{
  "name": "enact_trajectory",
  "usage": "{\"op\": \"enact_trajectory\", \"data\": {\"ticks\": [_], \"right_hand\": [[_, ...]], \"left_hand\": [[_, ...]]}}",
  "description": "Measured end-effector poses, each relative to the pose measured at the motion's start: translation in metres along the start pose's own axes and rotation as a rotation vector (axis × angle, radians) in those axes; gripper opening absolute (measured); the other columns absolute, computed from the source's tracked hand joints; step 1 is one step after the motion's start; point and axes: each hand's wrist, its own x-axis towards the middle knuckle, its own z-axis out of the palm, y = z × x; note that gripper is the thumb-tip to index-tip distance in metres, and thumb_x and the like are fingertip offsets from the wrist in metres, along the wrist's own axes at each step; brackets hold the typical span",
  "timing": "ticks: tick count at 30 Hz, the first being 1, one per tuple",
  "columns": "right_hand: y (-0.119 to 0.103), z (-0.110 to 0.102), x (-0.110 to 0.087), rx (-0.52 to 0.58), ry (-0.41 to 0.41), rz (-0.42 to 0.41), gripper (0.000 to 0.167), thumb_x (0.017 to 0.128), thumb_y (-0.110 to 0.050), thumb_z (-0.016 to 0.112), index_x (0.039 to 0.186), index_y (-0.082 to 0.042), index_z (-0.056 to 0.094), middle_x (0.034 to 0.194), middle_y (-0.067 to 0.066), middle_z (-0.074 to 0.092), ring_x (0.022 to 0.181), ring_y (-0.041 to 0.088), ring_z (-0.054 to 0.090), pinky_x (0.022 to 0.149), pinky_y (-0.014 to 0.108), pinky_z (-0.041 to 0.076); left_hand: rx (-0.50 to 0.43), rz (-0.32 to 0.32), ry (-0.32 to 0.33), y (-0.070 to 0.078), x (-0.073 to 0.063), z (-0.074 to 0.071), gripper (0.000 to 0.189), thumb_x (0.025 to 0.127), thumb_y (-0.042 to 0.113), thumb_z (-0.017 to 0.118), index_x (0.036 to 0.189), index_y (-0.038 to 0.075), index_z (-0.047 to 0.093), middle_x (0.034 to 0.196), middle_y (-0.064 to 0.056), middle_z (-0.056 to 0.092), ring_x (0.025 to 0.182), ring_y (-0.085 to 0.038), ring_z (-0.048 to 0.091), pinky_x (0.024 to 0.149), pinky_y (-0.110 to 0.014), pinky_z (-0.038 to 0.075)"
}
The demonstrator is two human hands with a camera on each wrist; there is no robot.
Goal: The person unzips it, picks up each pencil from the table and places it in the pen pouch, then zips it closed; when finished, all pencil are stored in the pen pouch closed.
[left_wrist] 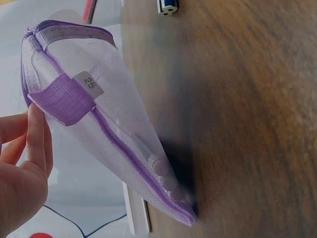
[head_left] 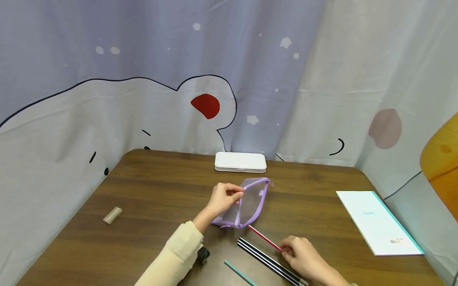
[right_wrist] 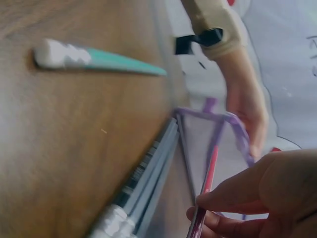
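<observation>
A translucent mesh pouch (head_left: 250,202) with purple zip edging stands on the wooden table, its mouth spread apart. My left hand (head_left: 223,198) pinches the pouch's upper edge near a purple tab (left_wrist: 64,99). My right hand (head_left: 302,254) holds a red pencil (head_left: 265,238) between thumb and fingers, its far end pointing at the pouch's mouth. Whether that end is inside cannot be told. Beside the right hand lie several dark striped pencils (head_left: 268,260) side by side. A teal pencil (head_left: 239,273) lies to their left, its white eraser end (right_wrist: 49,53) showing in the right wrist view.
A white case (head_left: 240,162) lies at the table's back edge. On the right is a white notebook (head_left: 379,222) with a teal spine. A small beige block (head_left: 112,215) rests at the left. A patterned curtain (head_left: 161,111) hangs behind the table.
</observation>
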Motion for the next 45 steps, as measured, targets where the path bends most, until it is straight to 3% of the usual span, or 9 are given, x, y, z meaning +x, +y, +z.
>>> {"op": "enact_trajectory", "data": {"ticks": [4, 8, 14, 21, 26, 32, 40, 45], "right_hand": [[0.004, -0.014, -0.001, 0.096, -0.011, 0.025, 0.02, 0.076, -0.001, 0.062, 0.095, -0.005, 0.064, 0.069, -0.006, 0.059, 0.06, -0.006, 0.045, 0.05, 0.014, 0.042], [0.009, -0.027, 0.003, 0.24, 0.013, 0.076, 0.03, 0.079, -0.005, 0.062, 0.109, -0.003, 0.059, 0.078, 0.006, 0.065, 0.066, 0.002, 0.056, 0.054, 0.016, 0.048], [0.016, -0.03, 0.015, 0.525, 0.166, 0.18, 0.038, 0.079, -0.005, 0.063, 0.116, 0.004, 0.054, 0.083, 0.02, 0.064, 0.064, 0.007, 0.062, 0.053, 0.025, 0.055], [0.016, -0.024, 0.028, 0.685, 0.314, 0.261, 0.043, 0.079, -0.004, 0.063, 0.119, 0.007, 0.051, 0.078, -0.007, 0.066, 0.063, 0.01, 0.064, 0.057, 0.028, 0.057], [0.012, -0.021, 0.031, 0.733, 0.351, 0.308, 0.043, 0.078, -0.004, 0.064, 0.119, 0.005, 0.052, 0.078, -0.008, 0.066, 0.062, 0.01, 0.064, 0.059, 0.027, 0.057], [0.008, -0.016, 0.033, 0.765, 0.338, 0.333, 0.043, 0.078, -0.002, 0.064, 0.118, 0.006, 0.052, 0.075, -0.008, 0.066, 0.061, 0.011, 0.063, 0.058, 0.028, 0.057], [-0.001, 0.0, 0.046, 0.851, 0.234, 0.399, 0.043, 0.078, 0.001, 0.062, 0.119, 0.004, 0.05, 0.087, 0.018, 0.066, 0.066, 0.014, 0.064, 0.059, 0.029, 0.057], [-0.008, 0.011, 0.065, 0.925, 0.184, 0.426, 0.043, 0.078, 0.002, 0.06, 0.119, 0.006, 0.048, 0.085, 0.016, 0.066, 0.066, 0.014, 0.062, 0.059, 0.028, 0.057]], "left_hand": [[0.008, -0.004, 0.0, -0.001, 0.0, 0.0, 0.013, 0.077, 0.005, 0.066, 0.087, -0.003, 0.069, 0.078, -0.018, 0.067, 0.057, -0.022, 0.063, 0.049, -0.016, 0.052], [-0.003, -0.005, 0.002, -0.002, 0.0, 0.0, 0.014, 0.077, 0.005, 0.066, 0.087, -0.003, 0.069, 0.077, -0.019, 0.067, 0.057, -0.024, 0.063, 0.048, -0.016, 0.052], [-0.013, -0.004, 0.003, -0.004, 0.0, -0.001, 0.014, 0.077, 0.006, 0.066, 0.087, -0.003, 0.069, 0.078, -0.019, 0.067, 0.057, -0.023, 0.063, 0.048, -0.016, 0.052], [0.004, -0.007, 0.003, -0.003, -0.001, -0.002, 0.013, 0.077, 0.004, 0.066, 0.087, -0.003, 0.069, 0.078, -0.018, 0.067, 0.056, -0.018, 0.062, 0.049, -0.016, 0.052], [-0.001, -0.003, 0.002, -0.002, -0.002, -0.002, 0.015, 0.077, 0.004, 0.065, 0.088, -0.005, 0.068, 0.079, -0.019, 0.067, 0.056, -0.017, 0.062, 0.05, -0.016, 0.053], [-0.001, -0.004, 0.006, -0.002, -0.003, -0.002, 0.015, 0.077, 0.004, 0.065, 0.088, -0.006, 0.068, 0.078, -0.019, 0.066, 0.055, -0.016, 0.062, 0.049, -0.016, 0.052], [-0.017, -0.002, 0.004, -0.003, -0.003, -0.001, 0.015, 0.077, 0.002, 0.065, 0.088, -0.007, 0.067, 0.079, -0.019, 0.066, 0.056, -0.017, 0.062, 0.049, -0.017, 0.053], [-0.02, -0.005, 0.008, -0.004, -0.002, 0.001, 0.016, 0.077, 0.004, 0.065, 0.089, -0.006, 0.067, 0.076, -0.02, 0.066, 0.056, -0.021, 0.063, 0.049, -0.017, 0.053]]}}
